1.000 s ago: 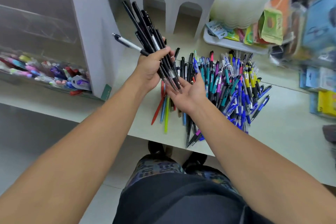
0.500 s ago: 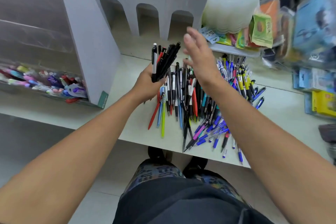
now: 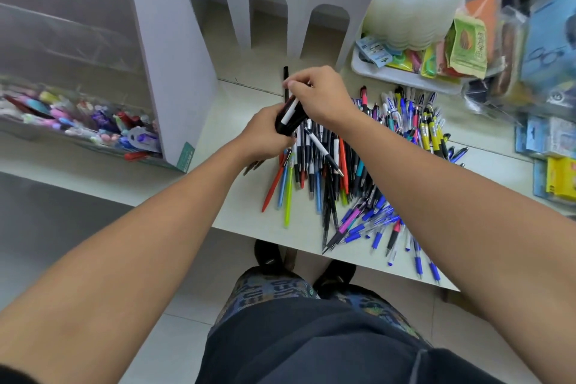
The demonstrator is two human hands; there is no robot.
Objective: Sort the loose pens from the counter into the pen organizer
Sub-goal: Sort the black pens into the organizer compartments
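Far left: a clear bin (image 3: 78, 121) on a lower shelf, full of pastel pens, blurred, can't read more; next to it the white pen organizer (image 3: 174, 50) w/ three arched slots at the back, standing on the counter (image 3: 237, 209); slots look dark, can't tell what's inside.

Mid-frame: left hand (image 3: 265, 134) curled tight round a bundle of black pens (image 3: 288, 118), one w/ a white barrel showing on top; the bundle is held above the counter, just left of the main heap and in front of the slots. Right hand (image 3: 321, 97) sits directly over the bundle, thumb and forefinger pinching the upper end of a black pen (image 3: 285, 78) that sticks up from it; the other fingers are bent, hold nothing else that I can see.

Right of the hands: the loose pens (image 3: 343, 174), a big mixed pile, red, green, blue, yellow, black, several hanging over the counter's front edge; so most of the sorting looks undone. Far right: a white tray (image 3: 402, 76) of packets and stacked boxes.

Risks, as I judge them: the bundle is thick for one fist, so tugging or pushing one pen could loosen the rest and scatter them into the pile or onto the floor; a forearm brushing the edge pens would knock them off; stray colours could ride along w/ the black ones into a slot.
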